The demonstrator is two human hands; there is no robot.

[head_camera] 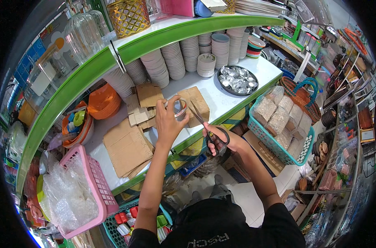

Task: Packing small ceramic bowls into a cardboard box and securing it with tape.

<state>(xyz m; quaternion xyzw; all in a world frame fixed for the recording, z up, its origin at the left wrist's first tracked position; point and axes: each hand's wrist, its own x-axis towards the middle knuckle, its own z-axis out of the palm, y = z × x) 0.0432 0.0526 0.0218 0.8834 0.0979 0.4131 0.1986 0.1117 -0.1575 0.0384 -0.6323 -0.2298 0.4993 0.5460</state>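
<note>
My left hand (169,122) holds a roll of clear adhesive tape (179,109) upright above the white shelf, fingers on its rim. In my right hand (217,139) is a pair of scissors (201,119) with black handles, its slightly parted blades pointing up and left towards the tape. Behind the blades a cardboard piece (196,100) lies on the shelf. Small cardboard pieces (141,108) are heaped left of my left hand, and a stack of larger cardboard sheets (127,148) lies nearer me, at the lower left.
Stacked bowls (172,60) line the shelf's back, beside a dark round tray (237,93) of foil cups. A pink basket (98,183) of bubble wrap stands left; a teal basket (302,158) of wrapped bundles stands right. The green shelf edge (231,114) runs before me.
</note>
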